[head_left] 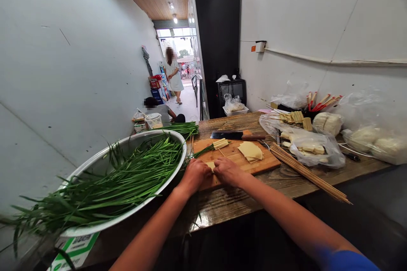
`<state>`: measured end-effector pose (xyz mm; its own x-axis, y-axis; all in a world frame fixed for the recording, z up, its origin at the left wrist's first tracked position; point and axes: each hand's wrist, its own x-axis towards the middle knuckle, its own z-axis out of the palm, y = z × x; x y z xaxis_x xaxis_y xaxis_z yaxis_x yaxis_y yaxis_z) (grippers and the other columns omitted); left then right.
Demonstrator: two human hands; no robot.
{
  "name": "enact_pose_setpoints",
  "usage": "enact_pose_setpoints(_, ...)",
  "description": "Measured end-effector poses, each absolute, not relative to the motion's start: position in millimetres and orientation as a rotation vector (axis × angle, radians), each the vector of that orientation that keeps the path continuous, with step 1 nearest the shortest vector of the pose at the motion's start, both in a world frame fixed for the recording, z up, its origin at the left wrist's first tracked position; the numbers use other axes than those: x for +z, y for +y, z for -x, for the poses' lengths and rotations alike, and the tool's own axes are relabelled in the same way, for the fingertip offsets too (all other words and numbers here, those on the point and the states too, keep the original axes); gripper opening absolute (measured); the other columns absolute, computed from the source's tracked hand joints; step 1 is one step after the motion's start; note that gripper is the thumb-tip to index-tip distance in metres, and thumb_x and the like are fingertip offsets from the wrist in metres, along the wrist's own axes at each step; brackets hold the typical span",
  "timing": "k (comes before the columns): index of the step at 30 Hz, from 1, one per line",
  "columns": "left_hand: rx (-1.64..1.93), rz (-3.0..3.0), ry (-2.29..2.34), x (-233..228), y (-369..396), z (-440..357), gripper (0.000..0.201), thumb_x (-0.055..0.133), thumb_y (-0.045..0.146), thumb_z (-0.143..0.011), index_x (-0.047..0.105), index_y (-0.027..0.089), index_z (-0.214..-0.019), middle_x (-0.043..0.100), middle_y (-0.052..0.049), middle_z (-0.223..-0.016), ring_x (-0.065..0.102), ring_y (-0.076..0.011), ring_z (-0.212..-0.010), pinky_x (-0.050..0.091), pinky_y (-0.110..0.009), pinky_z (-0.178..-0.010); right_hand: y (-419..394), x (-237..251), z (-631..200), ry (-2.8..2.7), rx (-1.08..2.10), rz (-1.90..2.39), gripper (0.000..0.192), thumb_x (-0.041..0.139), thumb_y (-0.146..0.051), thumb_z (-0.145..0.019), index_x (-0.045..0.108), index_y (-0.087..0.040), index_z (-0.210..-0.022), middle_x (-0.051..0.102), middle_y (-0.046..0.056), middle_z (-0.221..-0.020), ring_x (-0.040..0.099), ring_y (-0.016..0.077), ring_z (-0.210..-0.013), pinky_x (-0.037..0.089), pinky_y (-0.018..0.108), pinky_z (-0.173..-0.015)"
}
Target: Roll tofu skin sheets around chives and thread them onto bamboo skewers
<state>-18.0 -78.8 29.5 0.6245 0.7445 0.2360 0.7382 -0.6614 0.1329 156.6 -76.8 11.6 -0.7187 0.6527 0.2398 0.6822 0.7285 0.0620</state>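
On the front left part of the wooden cutting board, my left hand and my right hand are close together. Their fingers are closed on a pale yellow tofu sheet, of which only a small part shows between them. Just behind lie rolled tofu pieces with green chives sticking out on the left. A stack of square tofu sheets rests to the right on the board. Behind it is a cleaver with a dark blade and wooden handle.
A large basin heaped with long green chives stands left. Right of the board are a bundle of bamboo skewers and a plastic-covered tray of pale pieces. Farther off, one person walks and another is low down.
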Motion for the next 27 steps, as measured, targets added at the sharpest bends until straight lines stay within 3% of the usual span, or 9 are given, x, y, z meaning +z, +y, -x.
enact_pose_setpoints(12, 0.482, -2.840, 1.346, 22.3, -76.1, 20.2, 0.026, 0.050, 0.027, -0.085, 0.069, 0.020, -0.069, 0.061, -0.004, -0.074, 0.049, -0.0164, -0.079, 0.027, -0.030, -0.071, -82.5, 18.6, -167.7, -2.645, -0.056, 1.159, 0.030, 0.042, -0.023, -0.089, 0.066, -0.014, -0.075, 0.058, 0.006, -0.079, 0.048, 0.0131, -0.071, 0.033, 0.024, -0.061)
enact_pose_setpoints(18, 0.586, -2.800, 1.372, 17.6, -81.5, 21.6, 0.026, 0.048, 0.029, -0.086, 0.070, 0.022, -0.074, 0.064, -0.003, -0.072, 0.050, -0.0154, -0.076, 0.027, -0.030, -0.072, -81.2, 21.3, -167.4, -2.617, -0.006, 1.164, 0.025, 0.043, -0.022, -0.089, 0.065, -0.012, -0.082, 0.059, 0.007, -0.081, 0.051, 0.0129, -0.074, 0.034, 0.023, -0.064)
enact_pose_setpoints(23, 0.623, -2.796, 1.375, 18.5, -82.7, 22.6, 0.023, 0.050, 0.027, -0.084, 0.071, 0.024, -0.076, 0.066, -0.003, -0.078, 0.051, -0.0170, -0.082, 0.029, -0.032, -0.077, -77.1, 19.0, -166.5, -2.647, -0.106, 1.169, 0.027, 0.043, -0.021, -0.088, 0.067, -0.013, -0.076, 0.060, 0.008, -0.081, 0.051, 0.0144, -0.076, 0.035, 0.024, -0.066)
enact_pose_setpoints(27, 0.549, -2.641, 1.357, 25.2, -73.8, 21.4, 0.025, 0.049, 0.026, -0.083, 0.071, 0.021, -0.072, 0.067, -0.003, -0.072, 0.054, -0.0159, -0.076, 0.034, -0.029, -0.073, -75.2, 21.4, -167.0, -2.609, -0.054, 1.218, 0.026, 0.045, -0.020, -0.086, 0.067, -0.013, -0.073, 0.061, 0.008, -0.083, 0.052, 0.0146, -0.079, 0.036, 0.024, -0.069)
